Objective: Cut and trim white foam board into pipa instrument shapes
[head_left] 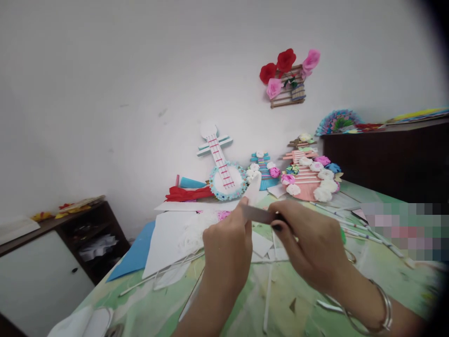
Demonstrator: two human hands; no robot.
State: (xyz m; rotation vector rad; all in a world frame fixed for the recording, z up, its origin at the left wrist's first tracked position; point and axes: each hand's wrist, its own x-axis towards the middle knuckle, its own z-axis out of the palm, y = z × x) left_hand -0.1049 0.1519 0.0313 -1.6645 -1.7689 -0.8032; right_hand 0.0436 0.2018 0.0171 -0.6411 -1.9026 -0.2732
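My left hand (226,243) is closed around a white piece (254,185) whose rounded tip sticks up above the fingers; its lower part is hidden. In my right hand (310,243) is a knife (258,214) with a flat grey blade pointing left. The blade's end lies at my left fingers, against or just in front of the white piece; I cannot tell which. Below and behind the hands, white sheets (164,238) and cut scraps cover part of the green patterned table (291,290).
A white and blue paper lute (220,164) leans on the wall, with smaller flower-trimmed instruments (305,173) to its right. Red cloth (185,193) and a blue sheet (135,252) lie at left. Striped sticks (365,234) are at right. A dark shelf cabinet (87,234) stands at left.
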